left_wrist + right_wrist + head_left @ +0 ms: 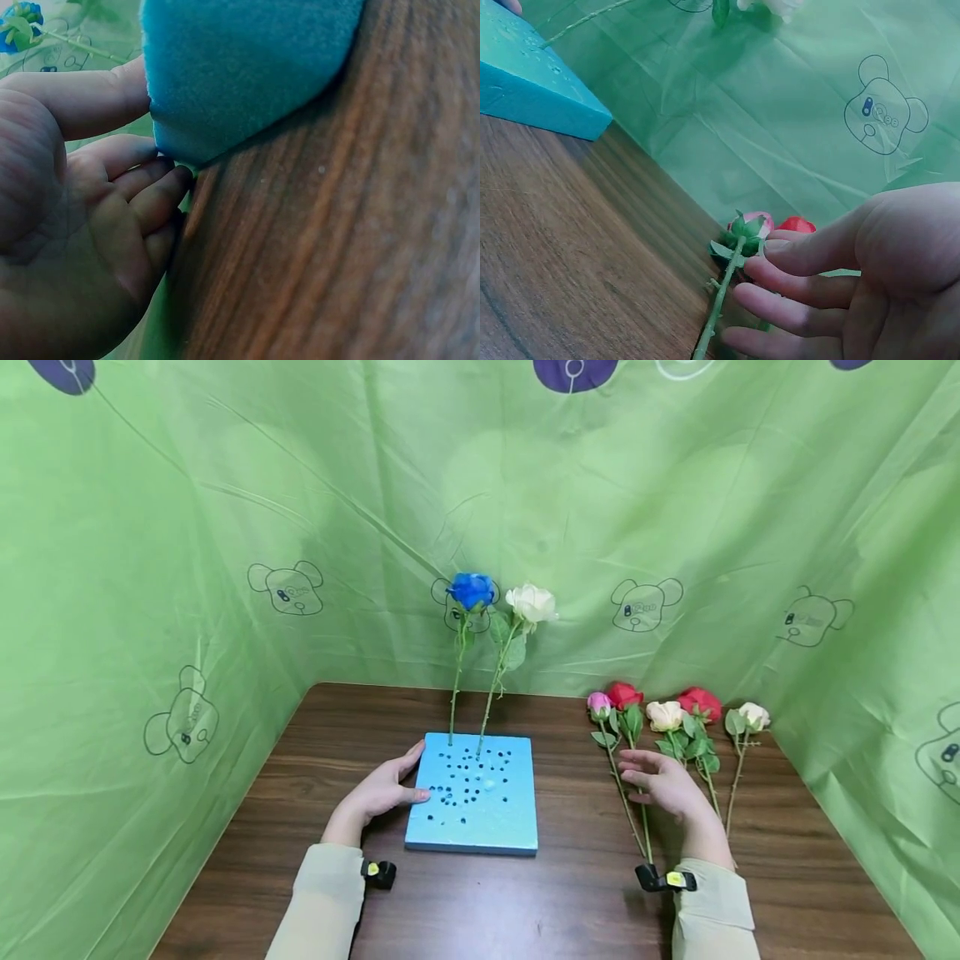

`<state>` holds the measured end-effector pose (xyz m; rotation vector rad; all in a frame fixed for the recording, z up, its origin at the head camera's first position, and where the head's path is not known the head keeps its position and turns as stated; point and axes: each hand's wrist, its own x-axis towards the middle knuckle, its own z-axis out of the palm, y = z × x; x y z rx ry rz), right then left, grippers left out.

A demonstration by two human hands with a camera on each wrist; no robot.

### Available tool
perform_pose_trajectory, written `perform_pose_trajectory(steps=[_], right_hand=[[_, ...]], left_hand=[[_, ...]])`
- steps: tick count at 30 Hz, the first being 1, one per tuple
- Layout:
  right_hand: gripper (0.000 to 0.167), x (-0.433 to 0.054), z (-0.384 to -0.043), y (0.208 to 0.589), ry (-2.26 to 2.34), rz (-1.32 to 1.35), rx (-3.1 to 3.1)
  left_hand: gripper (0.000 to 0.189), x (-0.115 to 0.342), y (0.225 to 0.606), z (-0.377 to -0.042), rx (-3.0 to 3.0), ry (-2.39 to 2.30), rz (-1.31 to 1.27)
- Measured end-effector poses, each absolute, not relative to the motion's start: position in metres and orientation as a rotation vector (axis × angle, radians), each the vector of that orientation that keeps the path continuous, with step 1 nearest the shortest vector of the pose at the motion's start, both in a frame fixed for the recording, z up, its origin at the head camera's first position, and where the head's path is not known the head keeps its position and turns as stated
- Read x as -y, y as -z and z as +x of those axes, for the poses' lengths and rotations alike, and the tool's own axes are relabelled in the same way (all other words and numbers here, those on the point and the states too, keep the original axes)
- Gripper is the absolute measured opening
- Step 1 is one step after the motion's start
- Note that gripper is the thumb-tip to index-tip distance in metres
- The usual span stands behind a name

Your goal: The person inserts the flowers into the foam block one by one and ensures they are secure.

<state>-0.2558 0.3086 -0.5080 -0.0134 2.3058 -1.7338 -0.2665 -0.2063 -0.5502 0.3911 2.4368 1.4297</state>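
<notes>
A light blue foam block (pixel 472 835), pitted with several holes, lies on the table. My left hand (pixel 378 789) holds its left side; in the left wrist view the thumb and curled fingers (pixel 154 195) meet the block's edge. Stuck upright in the block's far part are a blue rose (pixel 471 591) and a white rose (pixel 532 603). My right hand (pixel 667 785) is over the stems of the roses on the right, fingers loosely spread. Nearest to its fingertips in the right wrist view is the stem of a pink rose (pixel 761 222), with a red rose (pixel 796 224) behind.
Beside the pink rose lie red roses (pixel 701 703), a cream rose (pixel 664 716) and a white rose (pixel 753 716), heads toward the back. Green cloth (pixel 390 527) with printed bear heads walls in the brown wooden table (pixel 577 902) at the back and sides.
</notes>
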Motion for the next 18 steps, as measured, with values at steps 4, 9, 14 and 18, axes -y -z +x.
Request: perform_pose_trajectory(steps=[4,9,14,18], right_hand=[[0.052,-0.307,-0.256,0.509,1.729,0.009,-2.287],[0.058,-0.303,-0.256,0.509,1.725,0.019,-2.271],[0.071,-0.296,-0.257,0.512,1.700,0.004,-2.233],[0.074,-0.289,-0.257,0.515,1.681,0.024,-2.206]], left_hand=[[0.103,0.206,0.549,-0.267,-2.437,-1.429,0.389],[0.102,0.206,0.549,-0.266,-2.444,-1.429,0.387],[0.102,0.206,0.550,-0.266,-2.446,-1.425,0.388],[0.102,0.206,0.550,-0.265,-2.446,-1.428,0.388]])
